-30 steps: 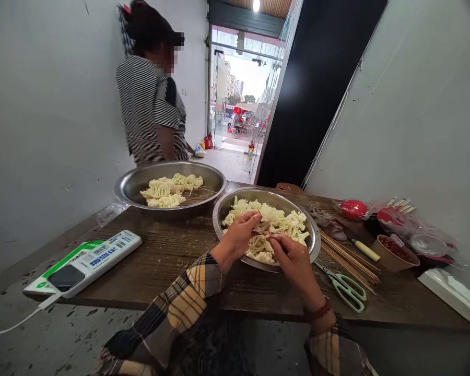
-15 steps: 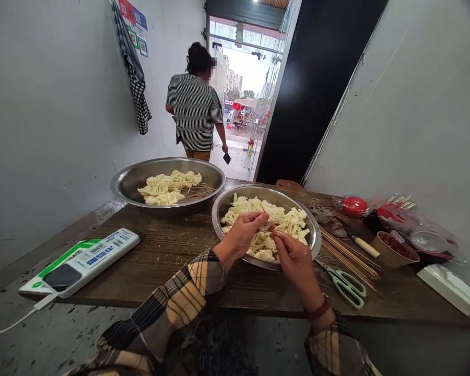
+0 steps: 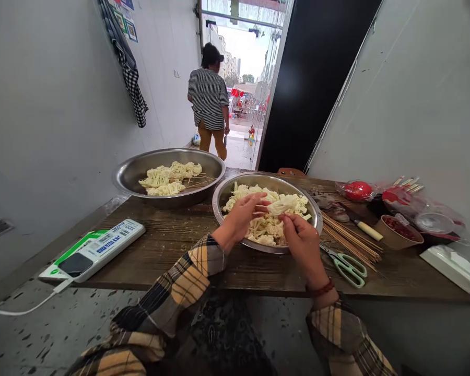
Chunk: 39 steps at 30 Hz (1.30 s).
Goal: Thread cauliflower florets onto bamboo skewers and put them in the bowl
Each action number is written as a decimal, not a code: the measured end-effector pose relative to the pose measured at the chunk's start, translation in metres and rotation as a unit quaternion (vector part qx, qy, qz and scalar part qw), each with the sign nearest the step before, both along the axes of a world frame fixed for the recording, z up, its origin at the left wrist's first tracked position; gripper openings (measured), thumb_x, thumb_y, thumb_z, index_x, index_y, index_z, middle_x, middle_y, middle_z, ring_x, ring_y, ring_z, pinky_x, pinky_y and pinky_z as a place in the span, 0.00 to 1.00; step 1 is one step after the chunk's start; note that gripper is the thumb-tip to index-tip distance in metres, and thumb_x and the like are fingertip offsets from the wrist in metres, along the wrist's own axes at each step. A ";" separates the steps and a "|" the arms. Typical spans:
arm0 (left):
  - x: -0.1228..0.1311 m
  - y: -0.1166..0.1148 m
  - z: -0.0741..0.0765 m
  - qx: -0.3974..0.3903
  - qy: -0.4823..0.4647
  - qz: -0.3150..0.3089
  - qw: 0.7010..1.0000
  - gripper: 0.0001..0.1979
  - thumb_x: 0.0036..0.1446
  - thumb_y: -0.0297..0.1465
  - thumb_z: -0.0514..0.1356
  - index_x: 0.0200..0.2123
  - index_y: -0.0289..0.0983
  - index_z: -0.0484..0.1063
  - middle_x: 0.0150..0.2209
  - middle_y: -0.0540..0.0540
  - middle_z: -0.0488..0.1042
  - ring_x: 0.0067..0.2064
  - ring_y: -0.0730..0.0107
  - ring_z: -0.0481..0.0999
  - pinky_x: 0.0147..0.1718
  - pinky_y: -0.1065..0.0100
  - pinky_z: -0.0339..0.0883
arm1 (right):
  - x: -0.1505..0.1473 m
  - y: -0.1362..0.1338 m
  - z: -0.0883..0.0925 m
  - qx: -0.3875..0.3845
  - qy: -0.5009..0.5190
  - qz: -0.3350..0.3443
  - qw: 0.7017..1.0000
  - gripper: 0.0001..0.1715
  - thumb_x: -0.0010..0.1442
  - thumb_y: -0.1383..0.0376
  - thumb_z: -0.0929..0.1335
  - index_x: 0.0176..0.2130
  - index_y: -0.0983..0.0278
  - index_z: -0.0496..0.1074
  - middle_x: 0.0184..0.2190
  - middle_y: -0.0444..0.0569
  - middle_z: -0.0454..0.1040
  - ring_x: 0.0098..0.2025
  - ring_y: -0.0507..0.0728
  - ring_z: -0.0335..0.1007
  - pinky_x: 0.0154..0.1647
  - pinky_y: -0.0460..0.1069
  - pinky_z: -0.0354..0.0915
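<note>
A wooden table [image 3: 168, 245] runs across in front of you, and well beyond your fingertips a person in a striped shirt [image 3: 208, 99] stands near a glass doorway. Two steel basins sit on the table. The near basin [image 3: 258, 177], heaped with cauliflower pieces [image 3: 266, 232], lies right under your fingers, and the far basin [image 3: 141, 167], holding skewered cauliflower [image 3: 164, 180], sits farther off to their left. To the right of your right hand [image 3: 303, 245] lie a bundle of bamboo skewers [image 3: 350, 237] and green-handled scissors [image 3: 347, 266]. Your left hand [image 3: 241, 216] has its fingers [image 3: 258, 201] together and extended, just beside the cauliflower slice [image 3: 282, 204]; you cannot tell whether they touch it. Your right fingers [image 3: 292, 222] pinch together on that slice, holding it just above the near basin.
</note>
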<state>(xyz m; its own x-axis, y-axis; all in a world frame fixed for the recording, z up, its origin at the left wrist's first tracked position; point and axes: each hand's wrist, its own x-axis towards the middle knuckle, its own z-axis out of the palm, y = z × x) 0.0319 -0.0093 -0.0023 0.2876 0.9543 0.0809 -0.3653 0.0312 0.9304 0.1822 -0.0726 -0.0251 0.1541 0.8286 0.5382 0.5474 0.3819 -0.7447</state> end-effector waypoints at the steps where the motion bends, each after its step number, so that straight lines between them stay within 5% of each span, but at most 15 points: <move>1: -0.004 0.004 0.002 0.008 0.019 0.014 1.000 0.19 0.51 0.42 0.61 0.41 0.34 0.73 0.35 0.44 0.75 0.33 0.72 0.73 0.36 0.68 0.64 | 0.001 0.000 -0.001 -0.001 0.022 -0.006 1.000 0.19 0.63 0.57 0.61 0.37 0.65 0.75 0.25 0.47 0.73 0.29 0.55 0.68 0.30 0.48 0.63; 6: -0.021 0.026 0.002 0.157 0.218 0.071 0.960 0.10 0.51 0.35 0.61 0.32 0.34 0.75 0.29 0.46 0.74 0.30 0.72 0.70 0.33 0.69 0.62 | 0.005 0.002 -0.006 0.000 0.096 -0.007 0.995 0.21 0.62 0.54 0.61 0.39 0.65 0.75 0.21 0.46 0.69 0.24 0.54 0.65 0.24 0.48 0.59; 12: -0.021 0.039 -0.010 0.295 0.497 0.058 0.814 0.06 0.50 0.27 0.58 0.28 0.36 0.76 0.26 0.47 0.73 0.30 0.69 0.68 0.32 0.68 0.60 | 0.007 0.002 -0.007 -0.009 0.186 0.015 0.982 0.22 0.63 0.52 0.61 0.39 0.66 0.73 0.17 0.39 0.59 0.19 0.49 0.54 0.19 0.45 0.51; 17: -0.014 0.035 -0.014 0.362 0.595 -0.010 0.717 0.10 0.50 0.26 0.56 0.35 0.37 0.76 0.35 0.43 0.74 0.38 0.63 0.71 0.40 0.66 0.62 | 0.007 0.000 -0.003 -0.014 0.229 0.023 0.973 0.20 0.63 0.52 0.62 0.38 0.66 0.72 0.17 0.38 0.56 0.19 0.48 0.51 0.19 0.44 0.49; 22: -0.010 0.033 -0.016 0.389 0.624 -0.047 0.676 0.09 0.48 0.24 0.56 0.30 0.36 0.76 0.35 0.41 0.71 0.37 0.62 0.71 0.40 0.64 0.62 | 0.007 -0.003 -0.002 -0.022 0.233 0.044 0.971 0.19 0.62 0.53 0.62 0.39 0.66 0.72 0.18 0.39 0.57 0.19 0.49 0.52 0.19 0.45 0.49; 27: -0.009 0.032 -0.013 0.377 0.620 -0.036 0.687 0.08 0.47 0.24 0.56 0.27 0.37 0.76 0.34 0.42 0.71 0.38 0.62 0.71 0.40 0.64 0.62 | 0.009 -0.002 -0.005 -0.022 0.217 0.049 0.975 0.20 0.62 0.53 0.62 0.39 0.66 0.73 0.18 0.39 0.59 0.20 0.49 0.54 0.20 0.45 0.51; 30: -0.009 0.033 -0.011 0.376 0.582 -0.025 0.721 0.05 0.46 0.24 0.58 0.24 0.37 0.73 0.32 0.44 0.72 0.38 0.62 0.71 0.40 0.64 0.62 | 0.009 -0.001 -0.006 -0.021 0.211 0.045 0.976 0.20 0.62 0.53 0.63 0.39 0.66 0.73 0.18 0.40 0.60 0.20 0.49 0.54 0.20 0.45 0.52; 36: -0.019 0.036 -0.008 0.148 0.331 -0.023 0.932 0.08 0.48 0.32 0.62 0.27 0.36 0.65 0.23 0.49 0.71 0.26 0.70 0.73 0.26 0.71 0.62 | 0.009 0.001 -0.005 -0.025 0.201 0.053 0.978 0.20 0.62 0.54 0.62 0.40 0.66 0.73 0.17 0.38 0.58 0.19 0.49 0.54 0.20 0.45 0.51; 39: -0.024 0.032 -0.004 0.060 0.210 -0.031 0.975 0.14 0.48 0.35 0.65 0.33 0.35 0.65 0.23 0.47 0.74 0.25 0.70 0.76 0.23 0.74 0.62 | 0.010 0.000 -0.004 -0.046 0.171 0.056 0.983 0.20 0.62 0.54 0.62 0.41 0.66 0.74 0.17 0.39 0.60 0.20 0.49 0.55 0.21 0.45 0.52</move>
